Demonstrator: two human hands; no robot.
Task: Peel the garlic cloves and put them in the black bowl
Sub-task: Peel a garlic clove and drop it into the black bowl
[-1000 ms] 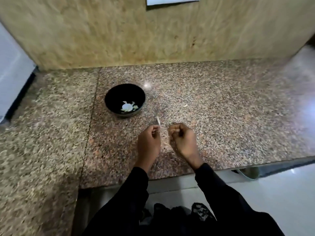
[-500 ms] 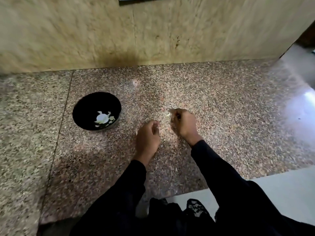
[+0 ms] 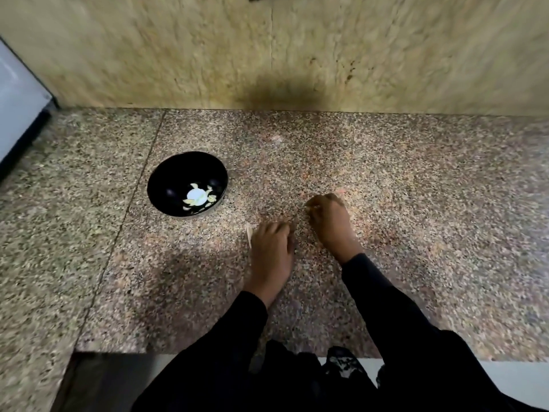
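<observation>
The black bowl (image 3: pixel 166 185) stands on the granite counter, left of both hands, with several pale peeled garlic cloves (image 3: pixel 198 198) in its bottom. My left hand (image 3: pixel 271 248) rests low on the counter with its fingers curled, and a pale strip of garlic skin (image 3: pixel 249 235) sticks out at its left side. A little farther back and to the right, my right hand (image 3: pixel 328 218) has its fingers curled round a small pale garlic clove (image 3: pixel 309 207), which is mostly hidden by the fingers. The picture is blurred.
The speckled granite counter (image 3: pixel 416 203) runs wide to the right and left, with a seam left of the bowl. A beige stone wall (image 3: pixel 267 55) closes the back. A white appliance (image 3: pixel 17 102) stands at the far left. The counter's front edge lies near my sleeves.
My hands have drawn apart. The right hand moved back and right with the clove; the left hand stayed nearer me with the skin strip now at its left. My view shifted.
</observation>
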